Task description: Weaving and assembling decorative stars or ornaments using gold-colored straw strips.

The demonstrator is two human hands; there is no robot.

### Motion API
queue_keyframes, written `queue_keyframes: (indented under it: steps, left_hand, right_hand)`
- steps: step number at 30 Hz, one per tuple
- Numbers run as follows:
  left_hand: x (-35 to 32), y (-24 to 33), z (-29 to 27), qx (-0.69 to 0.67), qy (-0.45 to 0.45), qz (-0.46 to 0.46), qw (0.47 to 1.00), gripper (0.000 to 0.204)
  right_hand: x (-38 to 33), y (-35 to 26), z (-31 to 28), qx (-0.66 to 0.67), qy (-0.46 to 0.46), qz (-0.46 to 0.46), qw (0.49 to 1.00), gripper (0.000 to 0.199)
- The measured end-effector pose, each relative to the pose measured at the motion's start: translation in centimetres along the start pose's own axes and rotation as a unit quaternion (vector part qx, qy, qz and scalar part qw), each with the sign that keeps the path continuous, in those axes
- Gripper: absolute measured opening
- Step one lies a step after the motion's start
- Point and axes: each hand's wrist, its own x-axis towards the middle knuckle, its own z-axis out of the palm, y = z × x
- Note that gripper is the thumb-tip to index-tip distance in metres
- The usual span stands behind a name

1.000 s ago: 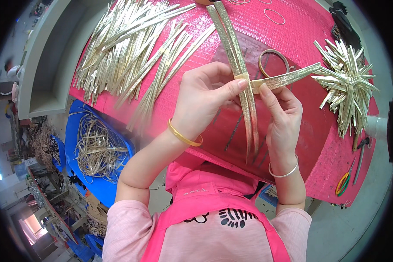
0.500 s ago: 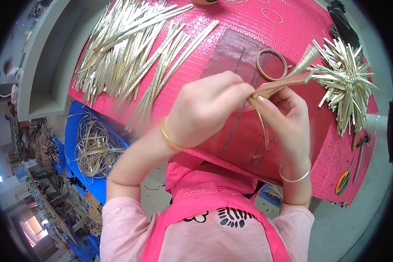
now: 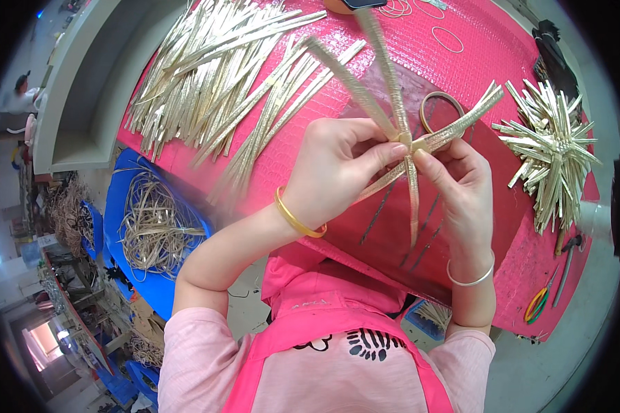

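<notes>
Between my hands, above a dark red mat (image 3: 455, 213), is a set of crossed gold strips (image 3: 397, 89) that fan out from one centre. My left hand (image 3: 348, 162) pinches them just left of the crossing. On the right side my right hand (image 3: 455, 179) grips the same strips between thumb and fingers. Some ends point away from me, one pair points to the far right, and others hang toward me. A roll of tape (image 3: 426, 113) lies on the mat beyond my right hand, partly covered by the strips.
A large pile of gold strips (image 3: 193, 89) covers the table's left. At right lie a star-shaped stack of woven strips (image 3: 554, 148), scissors (image 3: 536, 306) and a hammer (image 3: 565, 268). A blue bag (image 3: 127, 220) holds tangled strips (image 3: 158, 227). Thin rings (image 3: 448, 39) lie at the far side.
The strips, bunched and edge-on before, now spread in several directions facing me. My left hand has turned and its thumb shows at the crossing. The view has shifted slightly.
</notes>
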Motion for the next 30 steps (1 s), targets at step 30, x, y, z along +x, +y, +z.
queue_keyframes:
  steps: [30]
  left_hand:
    - [0.9, -0.3, 1.4, -0.152, 0.093, -0.018, 0.984, 0.015]
  right_hand:
    - [1.3, 0.9, 0.3, 0.126, 0.087, -0.033, 0.988, 0.009]
